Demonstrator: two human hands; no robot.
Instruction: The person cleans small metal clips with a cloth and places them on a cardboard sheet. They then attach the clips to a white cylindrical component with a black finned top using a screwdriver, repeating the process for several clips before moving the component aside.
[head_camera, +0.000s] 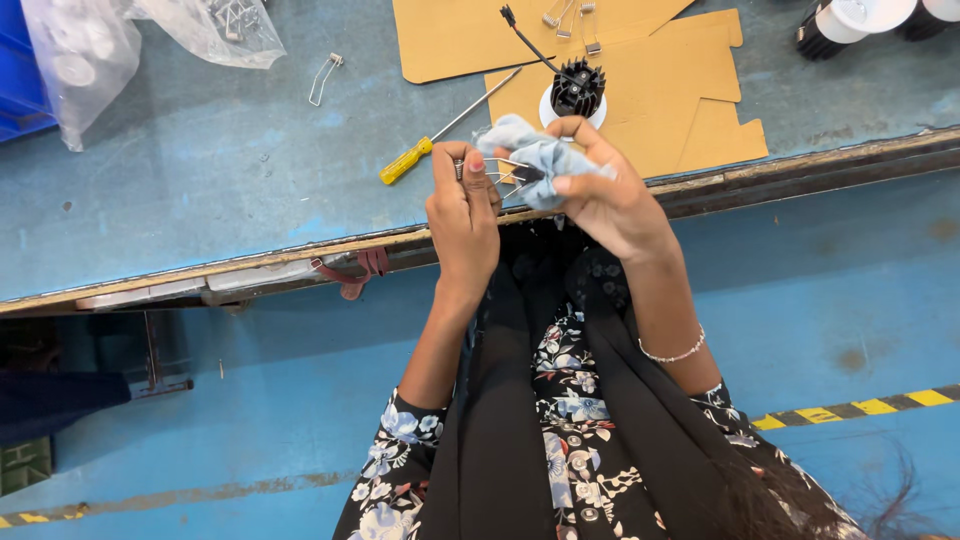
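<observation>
Blue bench (200, 170); hands (463, 215) (605, 195) grip cloth (535, 155), wire clip (505, 175).

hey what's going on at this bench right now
A person at a blue workbench holds a small wire spring clip between both hands. The left hand pinches one end, and the right hand grips the other end through a light blue cloth. Just beyond the hands, a black finned lamp part sits on cardboard, with a yellow-handled screwdriver beside it. More clips lie further back, and a clear plastic bag lies at the far left.
</observation>
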